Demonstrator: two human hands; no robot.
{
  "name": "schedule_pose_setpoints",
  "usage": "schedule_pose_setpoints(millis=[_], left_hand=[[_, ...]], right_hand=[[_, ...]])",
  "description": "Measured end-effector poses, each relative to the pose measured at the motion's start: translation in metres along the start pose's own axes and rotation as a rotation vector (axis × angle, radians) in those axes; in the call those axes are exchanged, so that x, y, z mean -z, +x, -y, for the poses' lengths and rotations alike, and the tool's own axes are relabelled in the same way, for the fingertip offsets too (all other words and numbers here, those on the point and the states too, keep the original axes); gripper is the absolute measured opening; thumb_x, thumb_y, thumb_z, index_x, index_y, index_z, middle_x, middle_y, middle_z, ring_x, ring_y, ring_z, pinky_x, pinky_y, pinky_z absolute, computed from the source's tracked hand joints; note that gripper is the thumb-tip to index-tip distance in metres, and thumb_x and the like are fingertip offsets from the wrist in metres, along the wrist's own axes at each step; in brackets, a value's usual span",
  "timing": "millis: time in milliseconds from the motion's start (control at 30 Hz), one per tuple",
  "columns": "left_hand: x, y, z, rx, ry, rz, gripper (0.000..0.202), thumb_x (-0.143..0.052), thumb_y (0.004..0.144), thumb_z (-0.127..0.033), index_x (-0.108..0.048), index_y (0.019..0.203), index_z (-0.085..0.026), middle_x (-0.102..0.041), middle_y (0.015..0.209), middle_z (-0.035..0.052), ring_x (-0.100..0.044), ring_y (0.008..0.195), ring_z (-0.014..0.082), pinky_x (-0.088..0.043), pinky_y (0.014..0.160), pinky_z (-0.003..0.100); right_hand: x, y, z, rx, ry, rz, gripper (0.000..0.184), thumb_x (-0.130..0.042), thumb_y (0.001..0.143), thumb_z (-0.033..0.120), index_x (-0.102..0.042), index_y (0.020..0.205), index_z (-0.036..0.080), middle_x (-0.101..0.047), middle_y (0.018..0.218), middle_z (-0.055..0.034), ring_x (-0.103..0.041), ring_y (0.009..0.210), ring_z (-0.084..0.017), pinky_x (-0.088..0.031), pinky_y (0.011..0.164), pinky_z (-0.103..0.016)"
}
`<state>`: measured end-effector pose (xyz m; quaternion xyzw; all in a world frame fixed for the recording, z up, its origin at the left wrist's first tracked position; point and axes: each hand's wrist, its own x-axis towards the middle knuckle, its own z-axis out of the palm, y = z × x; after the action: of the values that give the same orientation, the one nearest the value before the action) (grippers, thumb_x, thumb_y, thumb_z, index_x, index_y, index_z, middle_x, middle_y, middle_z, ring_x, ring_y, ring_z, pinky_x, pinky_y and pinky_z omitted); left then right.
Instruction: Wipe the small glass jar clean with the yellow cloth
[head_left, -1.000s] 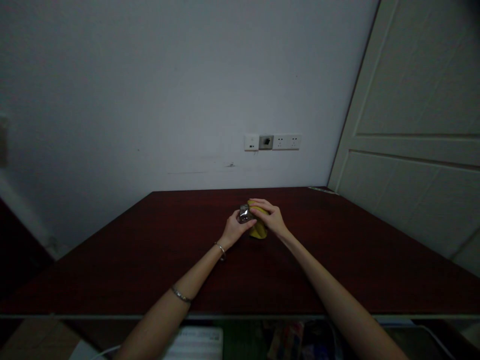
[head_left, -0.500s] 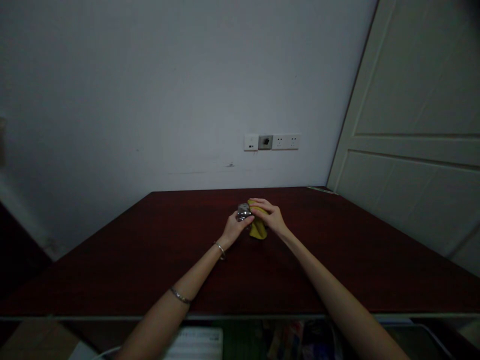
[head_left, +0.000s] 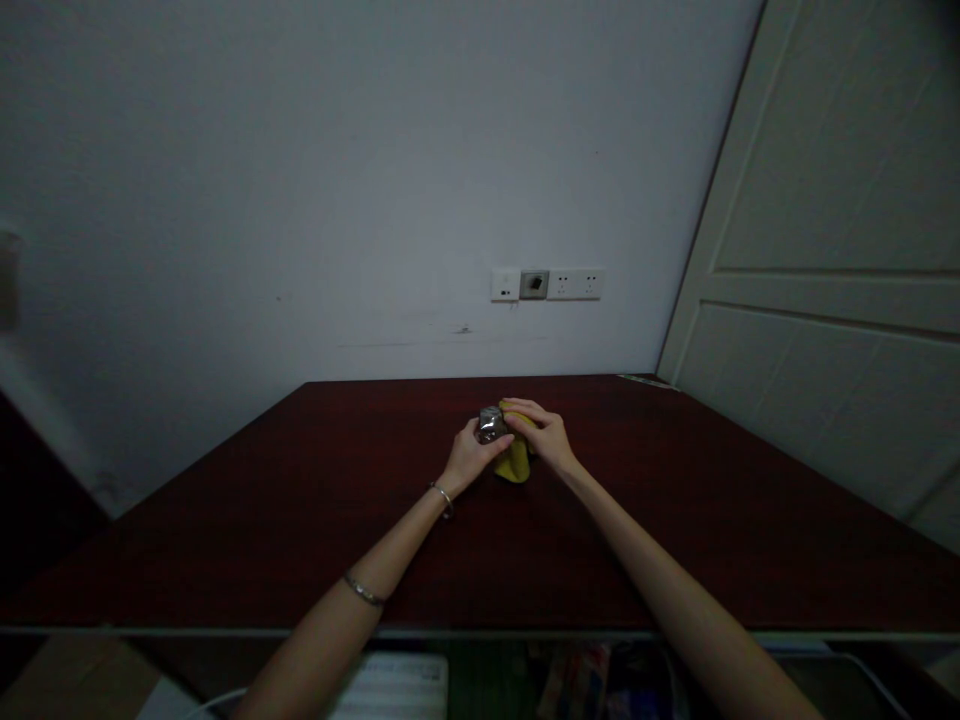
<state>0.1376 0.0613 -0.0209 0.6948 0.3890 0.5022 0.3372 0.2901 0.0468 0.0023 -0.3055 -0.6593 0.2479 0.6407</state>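
My left hand is closed around a small, shiny, clear object that looks like glass or plastic; its exact kind is too dim to make out. A yellow cloth is bunched in my right hand, its lower end hanging down toward the tabletop. The fingers of my right hand press the cloth against the right side of the shiny object. Both hands are close together over the far middle part of the dark red table.
Behind the table is a pale wall with a row of sockets and a switch. A white panelled door stands at the right. Below the front edge, a white box and several packages lie in an open space.
The shiny object has turned slightly in my left hand. The hanging end of the cloth has swung a little to the left. The view has shifted slightly.
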Motion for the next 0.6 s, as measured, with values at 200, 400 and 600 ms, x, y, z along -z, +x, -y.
schedule_pose_setpoints(millis=[200,400,600], left_hand=[[0.003,0.0,0.003,0.1,0.25,0.02,0.056,-0.071,0.06,-0.044,-0.057,0.104,-0.013,-0.066,0.097,0.0116,-0.062,0.086,0.0236,-0.048,0.073,0.031],[0.003,-0.006,-0.001,0.063,0.402,0.074,0.069,-0.069,0.056,-0.057,-0.054,0.109,-0.015,-0.066,0.098,0.0117,-0.063,0.088,0.0255,-0.047,0.072,0.031],[0.001,-0.01,-0.006,0.095,0.464,0.091,0.064,-0.07,0.057,-0.051,-0.054,0.108,-0.016,-0.067,0.097,0.0104,-0.063,0.088,0.0252,-0.047,0.071,0.029]], right_hand=[[-0.005,-0.008,0.009,0.163,-0.189,0.138,0.015,-0.063,0.076,0.029,-0.071,0.088,0.026,-0.061,0.107,-0.0057,-0.056,0.101,-0.02,-0.043,0.092,-0.036],[-0.001,-0.003,-0.002,0.086,-0.184,0.107,0.015,-0.064,0.076,0.031,-0.071,0.087,0.024,-0.063,0.1,-0.0067,-0.058,0.098,-0.021,-0.045,0.088,-0.036],[-0.003,-0.005,0.001,0.104,-0.202,0.161,0.015,-0.064,0.076,0.032,-0.071,0.086,0.025,-0.062,0.102,-0.0061,-0.058,0.098,-0.02,-0.046,0.088,-0.036]])
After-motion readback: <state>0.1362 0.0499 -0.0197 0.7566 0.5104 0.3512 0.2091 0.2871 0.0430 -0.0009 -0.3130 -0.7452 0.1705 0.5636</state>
